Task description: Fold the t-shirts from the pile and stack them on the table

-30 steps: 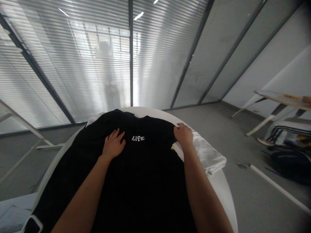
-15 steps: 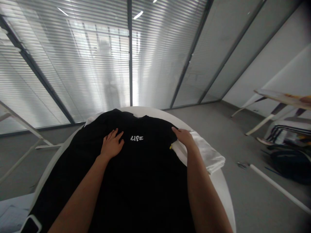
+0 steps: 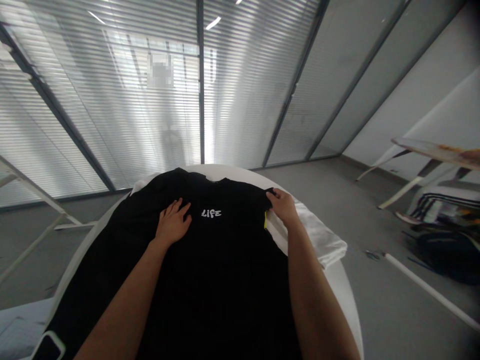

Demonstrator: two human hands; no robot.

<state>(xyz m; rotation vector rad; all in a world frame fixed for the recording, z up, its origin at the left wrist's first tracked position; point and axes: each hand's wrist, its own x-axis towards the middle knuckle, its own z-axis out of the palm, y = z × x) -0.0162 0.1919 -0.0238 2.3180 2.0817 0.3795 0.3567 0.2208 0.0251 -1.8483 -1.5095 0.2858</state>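
A black shirt (image 3: 217, 270) with small white lettering on its chest lies spread over a round white table (image 3: 243, 173). Flat on the left part of the chest, my left hand (image 3: 173, 222) rests with its fingers apart. My right hand (image 3: 282, 202) pinches the black fabric at the shirt's right sleeve end. Just below that, a short yellow strip (image 3: 266, 220) shows at the cloth's edge beside a white area. Shiny white cloth (image 3: 322, 235) lies beyond my right wrist, on the table's right side.
Blinds behind glass panels (image 3: 157, 120) fill the far side. To the right are another table (image 3: 431, 150), a dark bag (image 3: 446, 252) and a white pole (image 3: 427, 287) low over the floor. A white frame (image 3: 41, 190) stands left. A white-rimmed dark object (image 3: 50, 345) sits at bottom left.
My right hand has drawn the sleeve end slightly up and outward, and more of the yellow strip shows. My left hand stays in place.
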